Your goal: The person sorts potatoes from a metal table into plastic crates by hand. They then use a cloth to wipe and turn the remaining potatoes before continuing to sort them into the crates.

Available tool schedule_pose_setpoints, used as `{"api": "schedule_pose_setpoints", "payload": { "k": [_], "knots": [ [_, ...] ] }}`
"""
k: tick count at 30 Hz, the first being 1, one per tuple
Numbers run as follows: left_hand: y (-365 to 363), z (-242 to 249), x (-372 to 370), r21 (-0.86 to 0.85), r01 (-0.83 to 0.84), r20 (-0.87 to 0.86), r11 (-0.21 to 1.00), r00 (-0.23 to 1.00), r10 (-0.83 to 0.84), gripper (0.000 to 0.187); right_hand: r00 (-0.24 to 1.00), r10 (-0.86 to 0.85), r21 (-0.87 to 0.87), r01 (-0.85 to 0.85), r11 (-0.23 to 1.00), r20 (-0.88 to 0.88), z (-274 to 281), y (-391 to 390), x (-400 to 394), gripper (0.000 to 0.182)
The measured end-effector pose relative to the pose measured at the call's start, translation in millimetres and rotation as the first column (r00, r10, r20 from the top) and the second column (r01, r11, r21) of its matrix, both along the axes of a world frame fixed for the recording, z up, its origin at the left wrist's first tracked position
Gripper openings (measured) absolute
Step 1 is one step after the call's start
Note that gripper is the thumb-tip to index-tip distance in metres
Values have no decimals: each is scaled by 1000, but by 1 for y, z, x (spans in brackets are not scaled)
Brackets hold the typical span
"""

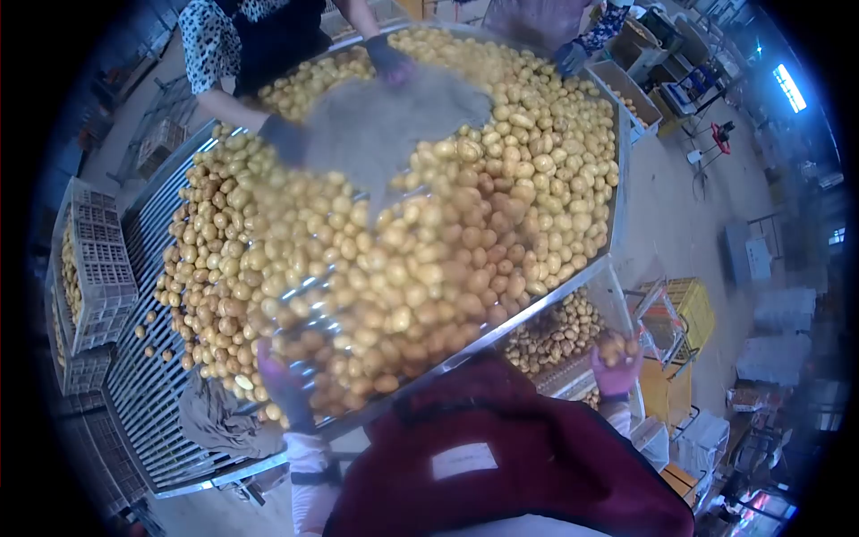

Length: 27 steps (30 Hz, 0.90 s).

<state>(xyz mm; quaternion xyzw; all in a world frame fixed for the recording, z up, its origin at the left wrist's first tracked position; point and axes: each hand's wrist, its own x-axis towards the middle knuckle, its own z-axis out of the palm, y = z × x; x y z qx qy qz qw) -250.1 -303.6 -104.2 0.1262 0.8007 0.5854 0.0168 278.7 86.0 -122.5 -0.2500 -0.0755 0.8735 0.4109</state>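
Many round yellow-brown fruits or tubers (pixel 403 268) lie heaped on a metal-barred sorting table (pixel 148 367). My left hand (pixel 283 383), in a purple and grey glove, is at the table's near edge beside the heap; it is blurred, and its grip is unclear. Off the table's right side, my right hand (pixel 616 374) is closed around a few brownish pieces (pixel 616 349). Below and left of it, a bin (pixel 555 385) holds many smaller pieces. Near my left hand lies a crumpled grey cloth (pixel 222 417).
Across the table, a co-worker's gloved hands touch a grey cloth (pixel 385 121) over the heap. Another person's gloved hand (pixel 570 59) rests at the far right edge. Stacked crates (pixel 98 268) stand left; a yellow crate (pixel 689 313) stands right.
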Motion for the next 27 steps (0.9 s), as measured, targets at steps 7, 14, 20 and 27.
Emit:
{"api": "schedule_pose_setpoints", "payload": {
  "k": [7, 14, 20, 27],
  "knots": [
    [-80, -4, 49, -456, 94, -87, 885, 985, -149, 75, 454, -245, 194, 157, 968, 857, -123, -34, 186, 58],
    [1, -7, 83, -820, 369, 33, 438, 794, -607, 97, 425, -732, 544, -834, -87, 533, 6, -32, -231, 62],
    [73, -22, 47, -783, 345, -64, 518, 783, -618, 88, 542, -300, 297, -754, -585, 785, 31, -48, -373, 29],
    [173, -7, 20, -825, 298, 1, 480, 851, -526, 89, 534, -486, 384, -842, -379, 691, -9, 3, -441, 28]
  ]
}}
